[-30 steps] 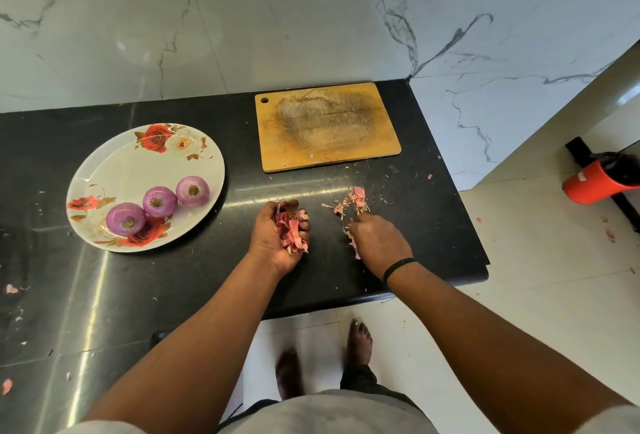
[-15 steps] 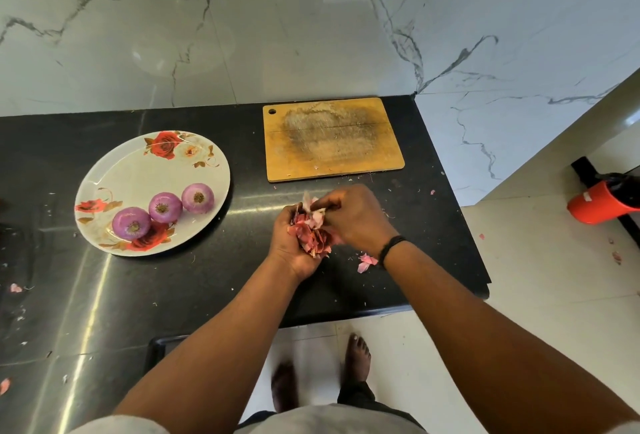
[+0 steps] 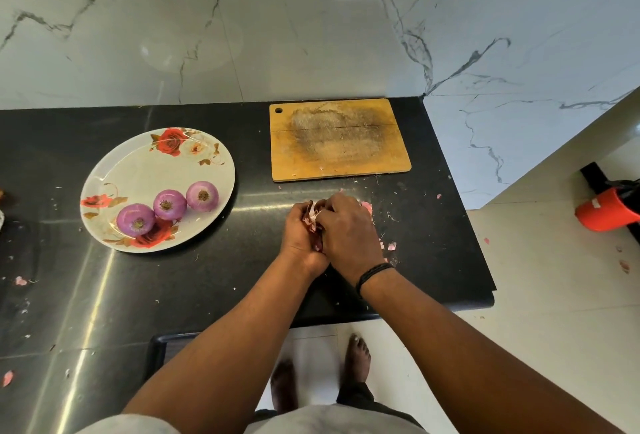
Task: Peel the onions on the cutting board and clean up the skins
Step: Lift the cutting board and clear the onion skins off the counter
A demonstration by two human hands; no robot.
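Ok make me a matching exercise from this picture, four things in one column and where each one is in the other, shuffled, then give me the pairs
Things:
1. peeled onions
2. onion skins
3. cutting board
4. black wristband

Places:
A. against the marble wall
B. on the right wrist
C. on the floral plate
D. bunched between the left hand and right hand

Pairs: 1-C, 2-D, 3-A, 4-B

On the worktop [image 3: 104, 295] a plate [image 3: 138, 170] lay to the left with three onions [image 3: 168, 204] in a row near its front edge. The cutting board [image 3: 339, 139] lay to the right, against the back wall. In front of the board both hands met, the left hand [image 3: 299, 232] beside the right hand [image 3: 349, 229], skins [image 3: 312, 217] between them. Loose scraps [image 3: 391, 246] lay just right of the hands.
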